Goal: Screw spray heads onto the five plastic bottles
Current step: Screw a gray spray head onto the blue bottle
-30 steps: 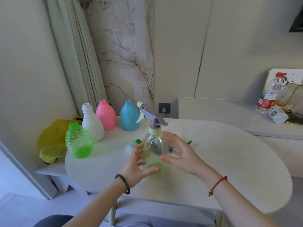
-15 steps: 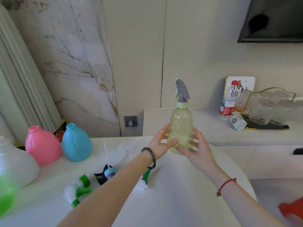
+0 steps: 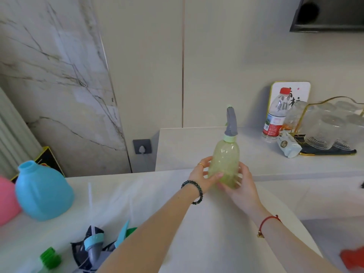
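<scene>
A pale yellow-green bottle (image 3: pixel 224 160) with a grey spray head (image 3: pixel 231 123) on it stands upright at the far edge of the white table (image 3: pixel 197 223). My left hand (image 3: pixel 204 177) grips its left side and my right hand (image 3: pixel 241 187) its right side. A blue bottle (image 3: pixel 42 192) without a head stands at the left, with a pink bottle (image 3: pixel 6 201) beside it at the frame edge. Loose spray heads (image 3: pixel 92 247) lie near the bottom left, one with a green collar (image 3: pixel 49 258).
Behind the table runs a grey counter (image 3: pixel 197 150) with a water bottle (image 3: pixel 275 115), a glass rack with cups (image 3: pixel 332 131) and a small packet (image 3: pixel 288 144). A wall socket (image 3: pixel 142 146) sits beside it. Something red (image 3: pixel 352 257) shows at the bottom right.
Both hands have carried the yellow-green bottle from the middle of the table to its far right edge. The view has swung right, so the white and green bottles have left the frame.
</scene>
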### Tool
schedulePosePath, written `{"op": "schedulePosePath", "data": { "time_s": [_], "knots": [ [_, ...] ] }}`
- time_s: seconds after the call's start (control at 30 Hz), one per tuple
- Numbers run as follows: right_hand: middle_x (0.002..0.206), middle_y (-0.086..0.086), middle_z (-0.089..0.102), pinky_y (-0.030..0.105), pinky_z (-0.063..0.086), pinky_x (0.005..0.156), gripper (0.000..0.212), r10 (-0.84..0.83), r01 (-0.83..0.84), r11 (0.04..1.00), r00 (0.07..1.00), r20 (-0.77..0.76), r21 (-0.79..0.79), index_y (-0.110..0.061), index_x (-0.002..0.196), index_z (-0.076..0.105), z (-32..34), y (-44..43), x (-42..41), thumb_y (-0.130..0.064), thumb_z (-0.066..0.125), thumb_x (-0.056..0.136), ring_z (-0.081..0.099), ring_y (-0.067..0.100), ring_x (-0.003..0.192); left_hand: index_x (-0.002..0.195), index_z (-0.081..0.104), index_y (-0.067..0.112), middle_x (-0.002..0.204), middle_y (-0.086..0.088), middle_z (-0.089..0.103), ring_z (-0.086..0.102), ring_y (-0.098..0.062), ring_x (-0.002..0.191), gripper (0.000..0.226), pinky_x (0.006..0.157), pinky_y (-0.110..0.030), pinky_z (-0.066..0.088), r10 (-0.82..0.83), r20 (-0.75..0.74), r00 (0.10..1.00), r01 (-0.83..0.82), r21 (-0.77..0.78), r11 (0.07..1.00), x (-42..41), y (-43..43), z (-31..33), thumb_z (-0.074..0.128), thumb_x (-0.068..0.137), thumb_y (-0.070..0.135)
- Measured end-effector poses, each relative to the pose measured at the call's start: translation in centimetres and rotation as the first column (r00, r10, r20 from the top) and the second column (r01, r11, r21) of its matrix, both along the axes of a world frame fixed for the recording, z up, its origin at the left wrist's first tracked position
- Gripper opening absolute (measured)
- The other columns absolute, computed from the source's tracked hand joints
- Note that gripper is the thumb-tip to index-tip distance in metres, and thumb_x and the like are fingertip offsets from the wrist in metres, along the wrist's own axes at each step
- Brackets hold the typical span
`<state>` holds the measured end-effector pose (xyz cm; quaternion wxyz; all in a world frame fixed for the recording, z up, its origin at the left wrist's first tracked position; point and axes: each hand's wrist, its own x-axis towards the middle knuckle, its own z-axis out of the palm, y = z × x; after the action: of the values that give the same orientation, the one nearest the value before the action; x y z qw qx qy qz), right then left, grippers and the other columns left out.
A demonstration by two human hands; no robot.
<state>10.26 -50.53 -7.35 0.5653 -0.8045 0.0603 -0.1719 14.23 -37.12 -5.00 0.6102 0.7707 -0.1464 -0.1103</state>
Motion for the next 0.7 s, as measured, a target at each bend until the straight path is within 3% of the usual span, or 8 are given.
{"op": "schedulePosePath", "data": {
  "time_s": [0.07, 0.17, 0.27, 0.37, 0.47, 0.57, 0.7],
  "knots": [
    [0.129, 0.008, 0.045, 0.034, 0.048, 0.089, 0.088, 0.011, -0.012, 1.0, 0.999, -0.032, -0.017, -0.02, 0.132, 0.03, 0.3, 0.0, -0.2, -0.025, 0.082, 0.062, 0.057, 0.022, 0.105, 0.137, 0.023, 0.024, 0.141, -0.002, 0.036, 0.038, -0.022, 0.127, 0.073, 0.104, -0.034, 0.036, 0.001, -0.014, 1.0, -0.001, 0.051, 0.999, -0.4, 0.4, 0.4, 0.065, 0.078, 0.03],
    [0.142, 0.01, 0.031, 0.042, 0.034, 0.107, 0.1, -0.082, 0.079, 0.995, 0.995, -0.05, -0.062, -0.02, 0.14, 0.02, 1.0, 0.6, -1.4, -0.028, 0.082, 0.062, 0.039, 0.026, 0.128, 0.14, 0.014, 0.026, 0.147, 0.0, 0.027, 0.03, -0.018, 0.132, 0.082, 0.106, -0.034, 0.03, 0.018, -0.029, 0.999, -0.017, 0.032, 0.999, -2.0, 2.4, 1.5, 0.066, 0.077, 0.033],
    [0.125, 0.004, 0.042, 0.04, 0.038, 0.102, 0.073, -0.194, 0.238, 0.961, 0.942, 0.273, -0.14, -0.02, 0.128, 0.037, 2.9, 2.2, -3.4, -0.019, 0.078, 0.067, 0.043, 0.018, 0.117, 0.137, 0.022, 0.029, 0.139, 0.006, 0.035, 0.034, -0.014, 0.129, 0.073, 0.103, -0.028, 0.029, 0.115, 0.054, 0.992, -0.113, -0.05, 0.992, -4.4, 7.1, 3.1, 0.065, 0.078, 0.031],
    [0.105, -0.003, 0.049, 0.023, 0.044, 0.087, 0.048, -0.049, 0.144, 0.976, 0.879, 0.474, -0.165, -0.025, 0.109, 0.046, 6.5, 6.0, -4.3, -0.011, 0.073, 0.071, 0.054, 0.02, 0.099, 0.133, 0.032, 0.024, 0.13, 0.011, 0.04, 0.038, -0.009, 0.123, 0.062, 0.1, -0.024, 0.032, 0.28, 0.206, 0.938, -0.268, -0.087, 0.96, -6.3, 14.0, 5.2, 0.063, 0.08, 0.027],
    [0.102, -0.009, 0.054, 0.016, 0.045, 0.083, 0.047, 0.195, -0.15, 0.978, 0.907, 0.373, -0.146, -0.031, 0.106, 0.046, 10.0, 12.5, -3.9, -0.014, 0.074, 0.072, 0.055, 0.011, 0.097, 0.132, 0.036, 0.02, 0.13, 0.011, 0.042, 0.037, -0.003, 0.12, 0.058, 0.099, -0.015, 0.029, 0.476, 0.325, 0.817, -0.47, -0.1, 0.877, -7.8, 21.2, 7.3, 0.062, 0.081, 0.026],
    [0.112, -0.014, 0.05, 0.018, 0.039, 0.088, 0.058, 0.424, -0.412, 0.905, 0.89, 0.166, -0.106, -0.036, 0.116, 0.041, 11.3, 19.7, -3.3, -0.024, 0.075, 0.071, 0.051, 0.007, 0.105, 0.132, 0.035, 0.019, 0.138, 0.003, 0.04, 0.034, -0.01, 0.129, 0.058, 0.107, -0.024, 0.025, 0.631, 0.349, 0.693, -0.632, -0.126, 0.764, -8.6, 27.0, 8.2, 0.061, 0.081, 0.028],
    [0.143, 0.003, 0.036, 0.028, 0.033, 0.099, 0.081, 0.599, -0.6, 0.796, 0.8, -0.041, -0.081, -0.032, 0.136, 0.028, 10.2, 27.7, -2.6, -0.022, 0.076, 0.071, 0.039, 0.018, 0.128, 0.137, 0.025, 0.022, 0.145, 0.0, 0.03, 0.027, -0.015, 0.133, 0.068, 0.103, -0.025, 0.022, 0.685, 0.253, 0.683, -0.695, -0.063, 0.717, -9.1, 31.4, 6.9, 0.061, 0.081, 0.033]
  ]
}}
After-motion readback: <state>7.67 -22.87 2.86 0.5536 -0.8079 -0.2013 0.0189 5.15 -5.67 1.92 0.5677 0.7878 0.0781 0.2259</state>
